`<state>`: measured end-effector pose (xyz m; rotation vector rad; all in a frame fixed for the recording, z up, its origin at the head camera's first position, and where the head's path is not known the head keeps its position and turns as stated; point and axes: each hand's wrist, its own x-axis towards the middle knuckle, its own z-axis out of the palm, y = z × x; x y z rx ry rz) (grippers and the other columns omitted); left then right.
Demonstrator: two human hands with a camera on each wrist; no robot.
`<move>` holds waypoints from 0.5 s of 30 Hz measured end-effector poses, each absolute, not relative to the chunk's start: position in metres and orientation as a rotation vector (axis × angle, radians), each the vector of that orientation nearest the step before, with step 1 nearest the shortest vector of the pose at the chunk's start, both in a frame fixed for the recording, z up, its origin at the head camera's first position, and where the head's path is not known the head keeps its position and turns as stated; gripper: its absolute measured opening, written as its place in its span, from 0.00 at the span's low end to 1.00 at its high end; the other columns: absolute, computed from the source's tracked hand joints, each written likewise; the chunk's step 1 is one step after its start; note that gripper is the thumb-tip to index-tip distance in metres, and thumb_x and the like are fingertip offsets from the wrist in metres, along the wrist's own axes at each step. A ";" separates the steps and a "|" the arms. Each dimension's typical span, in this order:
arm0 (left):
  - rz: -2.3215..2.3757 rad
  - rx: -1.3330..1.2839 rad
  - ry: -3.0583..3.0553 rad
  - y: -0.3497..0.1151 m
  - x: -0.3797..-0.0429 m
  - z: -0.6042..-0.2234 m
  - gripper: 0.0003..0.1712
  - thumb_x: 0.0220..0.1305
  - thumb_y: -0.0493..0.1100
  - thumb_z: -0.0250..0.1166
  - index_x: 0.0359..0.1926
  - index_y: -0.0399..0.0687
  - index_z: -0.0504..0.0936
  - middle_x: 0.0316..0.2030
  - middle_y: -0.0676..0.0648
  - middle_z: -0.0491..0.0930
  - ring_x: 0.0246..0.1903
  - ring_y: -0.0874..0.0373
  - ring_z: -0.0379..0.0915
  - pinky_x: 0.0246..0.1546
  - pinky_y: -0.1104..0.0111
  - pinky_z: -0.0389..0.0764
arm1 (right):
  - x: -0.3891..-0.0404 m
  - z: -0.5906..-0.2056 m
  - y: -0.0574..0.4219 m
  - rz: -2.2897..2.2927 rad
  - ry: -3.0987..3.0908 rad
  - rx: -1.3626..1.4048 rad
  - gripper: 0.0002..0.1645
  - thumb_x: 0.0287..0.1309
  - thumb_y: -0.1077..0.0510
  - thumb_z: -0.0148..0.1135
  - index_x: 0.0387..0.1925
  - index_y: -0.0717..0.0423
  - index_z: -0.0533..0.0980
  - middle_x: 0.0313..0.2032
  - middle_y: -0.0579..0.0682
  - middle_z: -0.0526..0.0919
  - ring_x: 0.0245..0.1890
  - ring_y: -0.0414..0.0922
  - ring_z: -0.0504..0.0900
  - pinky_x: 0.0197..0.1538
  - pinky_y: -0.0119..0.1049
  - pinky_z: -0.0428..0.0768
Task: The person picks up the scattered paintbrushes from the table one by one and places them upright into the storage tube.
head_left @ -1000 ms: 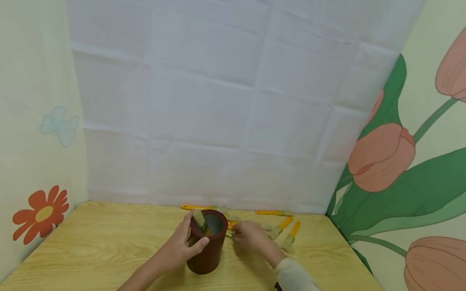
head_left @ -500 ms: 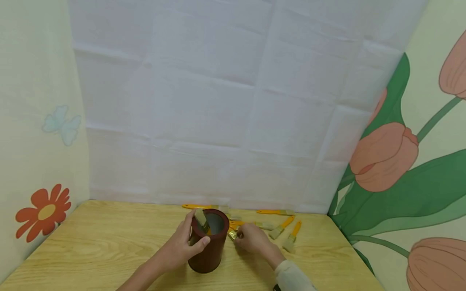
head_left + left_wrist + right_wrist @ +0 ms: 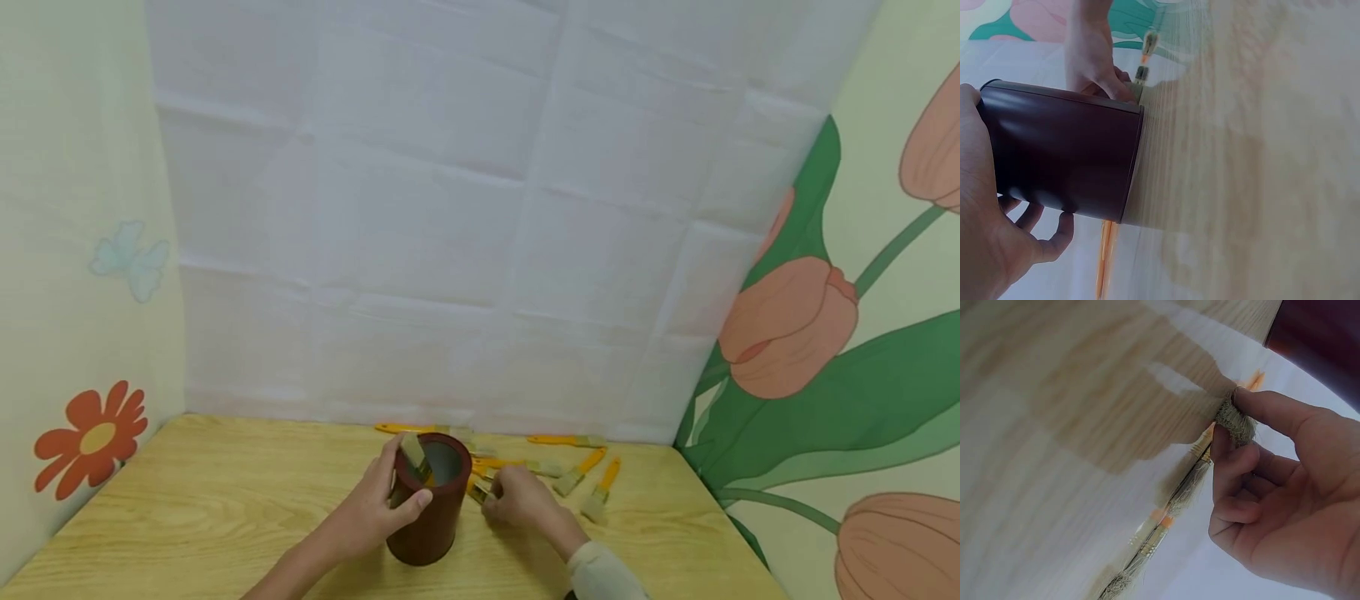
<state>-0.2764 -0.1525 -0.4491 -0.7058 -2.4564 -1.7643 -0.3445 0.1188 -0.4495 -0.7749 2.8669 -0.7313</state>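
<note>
My left hand (image 3: 371, 508) grips a dark red-brown cylindrical pot (image 3: 427, 533) that stands on the wooden table, fingers round its far side and thumb near the front rim. A paintbrush (image 3: 414, 454) leans inside the pot, bristles up at the rim. Just right of the pot, my right hand (image 3: 521, 500) pinches another paintbrush (image 3: 477, 492) by its bristles (image 3: 1235, 424) between thumb and fingers, low over the table. Its orange handle points toward the pot and is partly hidden behind it. In the left wrist view the pot (image 3: 1063, 150) covers part of the right hand (image 3: 1094, 62).
Several orange-handled paintbrushes lie beyond and right of my right hand, among them one brush (image 3: 600, 492) at the right and one (image 3: 562, 438) near the back edge. Another brush (image 3: 408, 427) lies behind the pot. A white sheet (image 3: 420, 208) hangs behind the table (image 3: 187, 500).
My right hand has shifted slightly toward me with the pinched paintbrush, whose handle now shows beside the pot. The left hand and pot have stayed in place.
</note>
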 end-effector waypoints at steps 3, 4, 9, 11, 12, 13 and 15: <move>-1.755 -0.691 -2.465 -0.153 -0.275 -0.449 0.47 0.76 0.51 0.60 0.80 0.54 0.39 0.72 0.36 0.53 0.73 0.38 0.50 0.66 0.39 0.60 | -0.344 -0.449 0.119 -0.712 2.870 -0.782 0.27 0.59 0.61 0.71 0.09 0.46 0.69 0.08 0.35 0.55 0.11 0.35 0.52 0.17 0.31 0.55; -1.753 -0.690 -2.464 -0.153 -0.275 -0.449 0.47 0.76 0.51 0.60 0.80 0.54 0.39 0.72 0.36 0.53 0.73 0.38 0.50 0.66 0.39 0.60 | -0.344 -0.449 0.119 -0.714 2.870 -0.778 0.26 0.59 0.62 0.71 0.10 0.46 0.71 0.08 0.35 0.55 0.11 0.35 0.52 0.18 0.31 0.55; -1.747 -0.693 -2.467 -0.153 -0.274 -0.447 0.48 0.76 0.51 0.60 0.81 0.51 0.38 0.72 0.36 0.54 0.73 0.38 0.50 0.66 0.39 0.59 | -0.344 -0.447 0.121 -0.761 2.882 -0.780 0.22 0.57 0.62 0.70 0.12 0.47 0.71 0.10 0.36 0.57 0.12 0.35 0.53 0.18 0.32 0.55; -1.751 -0.690 -2.476 -0.153 -0.275 -0.447 0.49 0.76 0.51 0.60 0.81 0.51 0.37 0.73 0.35 0.52 0.74 0.37 0.48 0.66 0.38 0.58 | -0.344 -0.447 0.122 -0.789 2.886 -0.775 0.24 0.58 0.62 0.69 0.12 0.47 0.68 0.10 0.37 0.55 0.13 0.36 0.52 0.19 0.33 0.54; -1.745 -0.684 -2.483 -0.153 -0.275 -0.447 0.49 0.76 0.52 0.60 0.81 0.50 0.36 0.73 0.35 0.50 0.74 0.36 0.47 0.66 0.38 0.58 | -0.344 -0.446 0.122 -0.801 2.889 -0.763 0.25 0.59 0.61 0.69 0.13 0.46 0.67 0.11 0.37 0.55 0.13 0.36 0.52 0.19 0.33 0.54; -1.746 -0.685 -2.485 -0.153 -0.275 -0.448 0.49 0.76 0.52 0.60 0.81 0.51 0.36 0.73 0.34 0.50 0.74 0.36 0.47 0.66 0.37 0.58 | -0.344 -0.446 0.123 -0.817 2.896 -0.753 0.26 0.61 0.60 0.69 0.13 0.46 0.65 0.12 0.38 0.54 0.13 0.37 0.51 0.19 0.33 0.54; -1.742 -0.688 -2.483 -0.154 -0.276 -0.449 0.49 0.76 0.52 0.60 0.81 0.51 0.36 0.73 0.35 0.51 0.74 0.36 0.47 0.66 0.37 0.58 | -0.344 -0.446 0.123 -0.865 2.923 -0.739 0.26 0.63 0.58 0.69 0.15 0.47 0.65 0.14 0.38 0.56 0.14 0.37 0.53 0.20 0.33 0.55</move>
